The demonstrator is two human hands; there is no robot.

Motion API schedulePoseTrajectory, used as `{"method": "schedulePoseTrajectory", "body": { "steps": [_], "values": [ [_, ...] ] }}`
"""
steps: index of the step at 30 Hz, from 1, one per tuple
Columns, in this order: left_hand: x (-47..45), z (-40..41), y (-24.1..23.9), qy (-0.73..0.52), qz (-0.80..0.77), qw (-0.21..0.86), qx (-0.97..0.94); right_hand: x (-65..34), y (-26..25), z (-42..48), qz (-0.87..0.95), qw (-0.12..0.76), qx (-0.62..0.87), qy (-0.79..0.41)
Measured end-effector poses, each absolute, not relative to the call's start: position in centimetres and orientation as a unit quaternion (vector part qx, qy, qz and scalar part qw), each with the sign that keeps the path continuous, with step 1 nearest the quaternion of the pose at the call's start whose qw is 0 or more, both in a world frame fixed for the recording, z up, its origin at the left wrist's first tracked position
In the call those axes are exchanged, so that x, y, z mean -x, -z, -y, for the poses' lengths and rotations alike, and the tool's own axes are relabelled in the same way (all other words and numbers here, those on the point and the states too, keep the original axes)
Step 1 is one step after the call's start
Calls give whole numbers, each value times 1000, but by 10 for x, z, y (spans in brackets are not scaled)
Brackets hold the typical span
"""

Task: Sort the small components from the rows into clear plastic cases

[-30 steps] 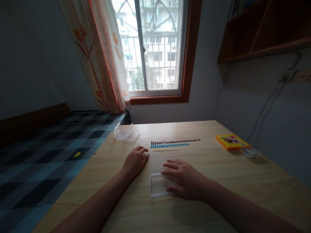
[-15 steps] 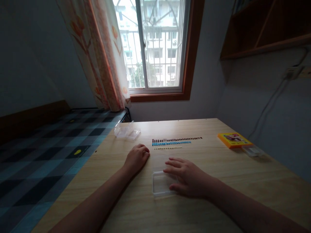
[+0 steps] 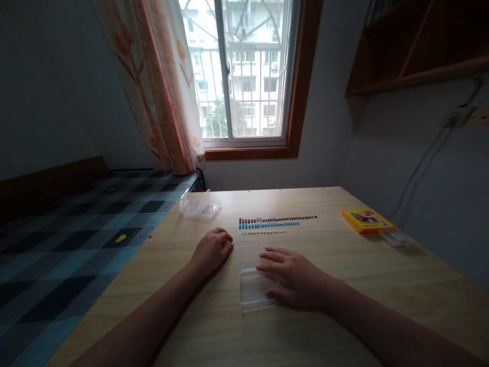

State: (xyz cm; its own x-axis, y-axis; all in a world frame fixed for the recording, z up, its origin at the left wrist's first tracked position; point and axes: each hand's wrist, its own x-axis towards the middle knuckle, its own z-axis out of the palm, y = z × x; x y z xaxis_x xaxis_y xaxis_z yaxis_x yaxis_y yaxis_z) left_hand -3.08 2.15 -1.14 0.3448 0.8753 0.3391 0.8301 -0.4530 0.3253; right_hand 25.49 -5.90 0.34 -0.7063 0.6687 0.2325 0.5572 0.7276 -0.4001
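Observation:
My left hand (image 3: 212,248) rests on the table with its fingers curled together, just left of the rows of small pieces. Whether something small is inside those fingers is hidden. With fingers spread, my right hand (image 3: 292,278) lies over the right part of a shallow clear plastic tray (image 3: 243,289); it holds nothing. Beyond both hands run three lines of tiny pieces: a dark brown row (image 3: 275,220) at the back, a blue row (image 3: 269,225) in the middle and a shorter pale row (image 3: 263,233) nearest me.
Clear plastic boxes (image 3: 198,206) stand at the table's far left. On the right lie a yellow-orange box (image 3: 369,221) and a small clear case (image 3: 395,237) beside it. A bed with a checked cover (image 3: 76,255) borders the wooden table (image 3: 214,326) on the left.
My left hand has shifted slightly left and toward me, its fingers still curled. My right hand stays spread over the tray, and the rows of pieces look the same.

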Motion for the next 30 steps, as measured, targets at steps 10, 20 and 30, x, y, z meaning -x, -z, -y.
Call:
{"method": "schedulePoseTrajectory", "body": {
  "steps": [10,20,30],
  "values": [
    [22,2,-15,-219,-472,9,-854,-255,-3,60,910,183,341,-147],
    [-6,44,-39,-85,-348,78,-930,-259,-3,57,915,172,344,-124],
    [-10,51,-34,-59,-412,113,-902,-259,-4,59,917,173,340,-114]
  ]
}}
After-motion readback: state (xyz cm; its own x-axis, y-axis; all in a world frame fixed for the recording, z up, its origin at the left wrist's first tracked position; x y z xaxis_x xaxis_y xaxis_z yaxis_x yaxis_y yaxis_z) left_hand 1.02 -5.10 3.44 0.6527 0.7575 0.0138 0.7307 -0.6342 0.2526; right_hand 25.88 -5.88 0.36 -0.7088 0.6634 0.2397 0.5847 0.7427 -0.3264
